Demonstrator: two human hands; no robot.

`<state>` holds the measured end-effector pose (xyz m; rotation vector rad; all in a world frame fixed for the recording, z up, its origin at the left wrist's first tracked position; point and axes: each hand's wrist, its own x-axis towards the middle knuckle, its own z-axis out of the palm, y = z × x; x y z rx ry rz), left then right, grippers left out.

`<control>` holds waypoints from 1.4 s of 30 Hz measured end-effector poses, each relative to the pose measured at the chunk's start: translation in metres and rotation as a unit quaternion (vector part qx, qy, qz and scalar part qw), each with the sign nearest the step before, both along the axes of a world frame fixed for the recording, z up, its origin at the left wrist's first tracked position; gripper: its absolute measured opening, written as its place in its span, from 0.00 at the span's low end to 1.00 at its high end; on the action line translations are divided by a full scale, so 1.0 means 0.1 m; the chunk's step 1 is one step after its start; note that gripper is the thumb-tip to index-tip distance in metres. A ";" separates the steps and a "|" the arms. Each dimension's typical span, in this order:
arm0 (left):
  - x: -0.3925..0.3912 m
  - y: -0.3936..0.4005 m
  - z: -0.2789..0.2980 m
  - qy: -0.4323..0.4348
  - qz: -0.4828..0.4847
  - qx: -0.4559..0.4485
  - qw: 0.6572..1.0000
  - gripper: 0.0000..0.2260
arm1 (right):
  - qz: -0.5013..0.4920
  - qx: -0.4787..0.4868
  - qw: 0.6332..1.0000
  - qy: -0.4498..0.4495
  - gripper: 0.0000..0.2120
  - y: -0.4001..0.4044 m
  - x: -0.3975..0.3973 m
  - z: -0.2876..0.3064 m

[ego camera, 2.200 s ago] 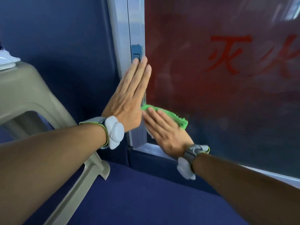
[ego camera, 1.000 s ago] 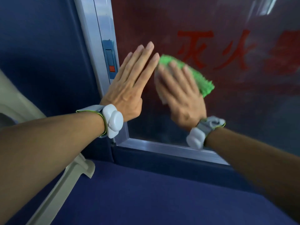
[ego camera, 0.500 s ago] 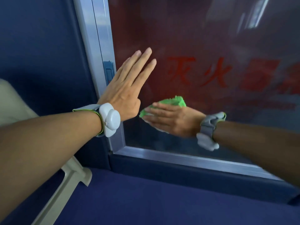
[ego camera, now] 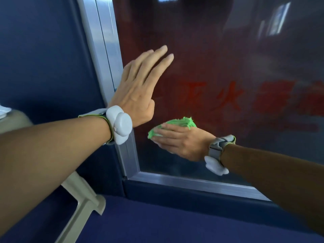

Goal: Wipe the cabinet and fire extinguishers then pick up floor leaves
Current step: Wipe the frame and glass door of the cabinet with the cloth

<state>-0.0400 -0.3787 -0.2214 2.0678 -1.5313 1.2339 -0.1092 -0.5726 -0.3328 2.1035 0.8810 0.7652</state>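
Note:
The fire extinguisher cabinet has a dark glass door [ego camera: 219, 50] with red characters and a silver metal frame [ego camera: 103, 41]. My left hand [ego camera: 138, 90] lies flat with straight fingers against the glass near the frame's left edge. My right hand [ego camera: 180, 141] presses a green fluffy cloth [ego camera: 182, 122] flat against the lower part of the glass, fingers pointing left. The extinguishers behind the glass cannot be made out.
A beige plastic chair [ego camera: 82, 199] stands at the lower left, close to the cabinet's corner. Dark blue wall [ego camera: 43, 50] is left of the frame and blue floor [ego camera: 157, 221] runs below it.
My right hand swept the cloth from the upper glass down to the lower part, turning sideways. My left hand stayed flat on the glass near the frame.

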 end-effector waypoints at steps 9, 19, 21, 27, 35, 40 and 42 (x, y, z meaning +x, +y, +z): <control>0.07 0.07 0.61 -0.002 -0.020 -0.060 0.998 0.42 | 0.049 -0.014 0.996 -0.078 0.20 -0.04 0.14 1.97; -0.02 0.02 0.90 -0.026 -0.026 -0.042 0.998 0.41 | -0.018 0.005 0.998 -0.061 0.21 0.16 0.10 1.18; -0.05 0.00 0.99 -0.037 -0.023 -0.035 0.998 0.41 | -0.027 -0.072 0.996 -0.054 0.26 0.22 0.11 1.45; -0.20 -0.23 1.41 -0.019 -0.035 -0.125 0.991 0.35 | -0.043 0.065 0.980 -0.186 0.22 0.17 0.12 2.32; -0.48 -0.72 1.57 -0.044 -0.037 -0.118 0.991 0.38 | -0.123 0.160 0.938 -0.281 0.27 -0.69 -0.77 2.42; -0.58 -0.98 1.57 -0.079 -0.042 -0.051 0.995 0.39 | -0.136 0.294 0.828 -0.458 0.25 -1.30 -1.42 2.21; -0.61 -1.05 1.53 -0.079 -0.049 -0.046 0.995 0.39 | -0.137 0.410 0.715 -0.549 0.28 -1.29 -1.41 2.09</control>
